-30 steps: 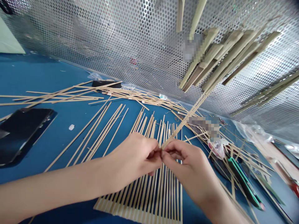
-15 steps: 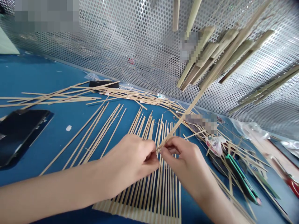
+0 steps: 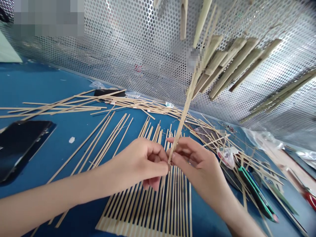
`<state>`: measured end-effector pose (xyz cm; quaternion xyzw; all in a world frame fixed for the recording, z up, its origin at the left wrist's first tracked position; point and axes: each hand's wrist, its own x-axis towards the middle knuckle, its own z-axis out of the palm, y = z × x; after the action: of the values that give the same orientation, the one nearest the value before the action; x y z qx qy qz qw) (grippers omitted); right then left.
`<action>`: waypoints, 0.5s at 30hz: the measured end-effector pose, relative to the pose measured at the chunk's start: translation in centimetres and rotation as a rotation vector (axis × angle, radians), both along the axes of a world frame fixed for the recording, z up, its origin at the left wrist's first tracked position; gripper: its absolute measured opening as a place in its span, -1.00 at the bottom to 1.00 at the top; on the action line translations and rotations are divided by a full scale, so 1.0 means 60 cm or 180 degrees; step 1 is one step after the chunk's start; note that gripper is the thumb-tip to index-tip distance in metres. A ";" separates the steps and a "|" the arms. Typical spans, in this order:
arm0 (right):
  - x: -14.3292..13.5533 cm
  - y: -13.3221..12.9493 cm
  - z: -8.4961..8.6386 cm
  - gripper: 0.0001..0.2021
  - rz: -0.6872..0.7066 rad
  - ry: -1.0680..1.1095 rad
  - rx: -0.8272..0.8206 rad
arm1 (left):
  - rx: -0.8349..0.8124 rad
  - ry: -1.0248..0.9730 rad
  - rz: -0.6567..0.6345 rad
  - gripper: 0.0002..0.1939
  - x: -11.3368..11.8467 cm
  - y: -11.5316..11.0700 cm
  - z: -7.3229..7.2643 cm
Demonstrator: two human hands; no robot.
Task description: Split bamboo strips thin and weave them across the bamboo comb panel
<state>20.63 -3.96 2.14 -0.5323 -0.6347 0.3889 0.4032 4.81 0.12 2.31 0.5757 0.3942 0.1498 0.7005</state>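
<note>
Long thin bamboo strips [image 3: 184, 115] rise in a narrow bundle from between my two hands toward the mesh wall. My left hand [image 3: 150, 163] pinches their lower end between thumb and fingers. Close beside it, my right hand [image 3: 195, 154] grips the same strips just above that end, its thumb and forefinger closed on them. Below both hands, a row of parallel bamboo slats [image 3: 148, 210] fans out on the blue table, joined along the near edge; my hands hide its middle. Loose strips [image 3: 108, 140] lie to its left.
A perforated metal wall [image 3: 118, 49] stands behind, with split bamboo pieces [image 3: 237, 62] against it. A dark phone-like slab [image 3: 24, 144] lies left. At the right are a green cutter [image 3: 256, 194], red-handled scissors [image 3: 309, 199] and a strip pile [image 3: 158, 107].
The held strips have swung from leaning far right to a steeper angle, and their upper ends now look split apart. My left hand has turned, showing its lower fingers.
</note>
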 end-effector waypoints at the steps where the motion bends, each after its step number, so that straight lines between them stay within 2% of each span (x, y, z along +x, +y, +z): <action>1: 0.000 -0.001 0.000 -0.74 0.0023 -0.0035 0.0016 | -0.0036 -0.0040 -0.0036 -0.86 0.000 0.002 -0.001; 4: 0.002 -0.005 0.001 -0.82 0.0143 -0.0158 -0.0084 | 0.0005 -0.0120 -0.0142 -0.87 -0.003 0.009 0.001; 10: 0.002 -0.004 -0.001 -0.77 0.0271 -0.0491 -0.0228 | 0.1093 0.0187 0.0256 -0.81 -0.016 0.030 0.015; 15: 0.000 -0.007 -0.002 -0.73 0.0323 -0.0777 -0.0250 | 0.0899 0.0092 0.0041 -0.83 -0.014 0.030 0.008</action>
<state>20.63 -4.38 2.03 -0.5583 -0.6894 0.3657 0.2816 4.00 1.93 2.77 0.6682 0.3829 0.1999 0.6058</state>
